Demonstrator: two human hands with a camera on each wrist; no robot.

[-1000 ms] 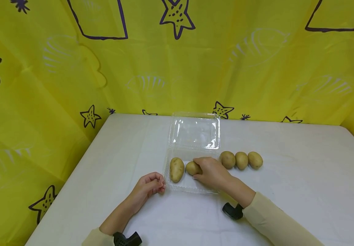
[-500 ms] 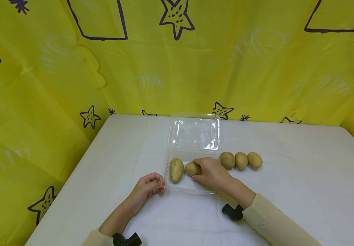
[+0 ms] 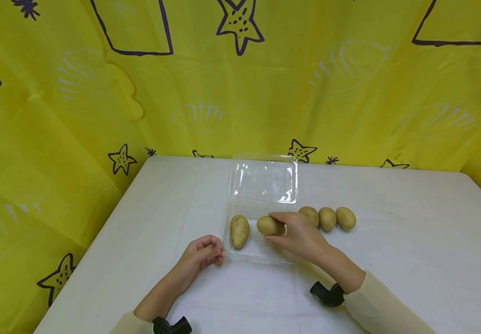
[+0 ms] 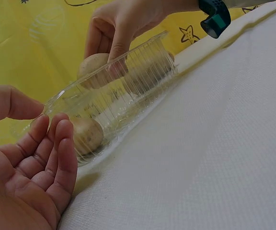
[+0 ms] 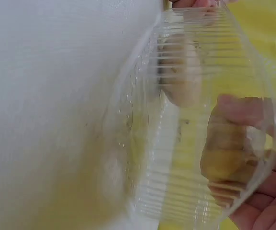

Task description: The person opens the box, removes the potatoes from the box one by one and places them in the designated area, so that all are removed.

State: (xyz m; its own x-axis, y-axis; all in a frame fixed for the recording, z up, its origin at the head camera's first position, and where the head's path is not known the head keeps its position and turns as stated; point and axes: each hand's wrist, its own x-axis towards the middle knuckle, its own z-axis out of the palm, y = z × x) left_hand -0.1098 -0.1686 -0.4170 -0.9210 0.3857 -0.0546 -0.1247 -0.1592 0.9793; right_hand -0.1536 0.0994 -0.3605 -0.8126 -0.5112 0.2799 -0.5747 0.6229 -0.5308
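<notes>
My right hand [image 3: 303, 235] grips a potato [image 3: 268, 226] between thumb and fingers, over the clear plastic clamshell container [image 3: 261, 256]. In the left wrist view this potato [image 4: 94, 67] is at the height of the container's rim, raised off the base. A longer potato [image 3: 240, 232] lies inside, along the left side. My left hand [image 3: 202, 256] pinches the container's near left corner with thumb and index fingertip; its other fingers are curled in the left wrist view. Through the ribbed wall, the right wrist view shows the held potato [image 5: 224, 148] and the longer one [image 5: 181, 72].
Three potatoes stand in a row right of the container: one partly behind my right hand [image 3: 309, 215], a middle potato [image 3: 327, 219] and an outer potato [image 3: 346, 219]. The transparent lid [image 3: 264, 181] lies open toward the back. A white cloth [image 3: 411, 241] covers the table; yellow curtain [image 3: 240, 106] surrounds it.
My right hand has lifted the potato from the container's base and shifted it slightly right. The left hand and the container have stayed in place.
</notes>
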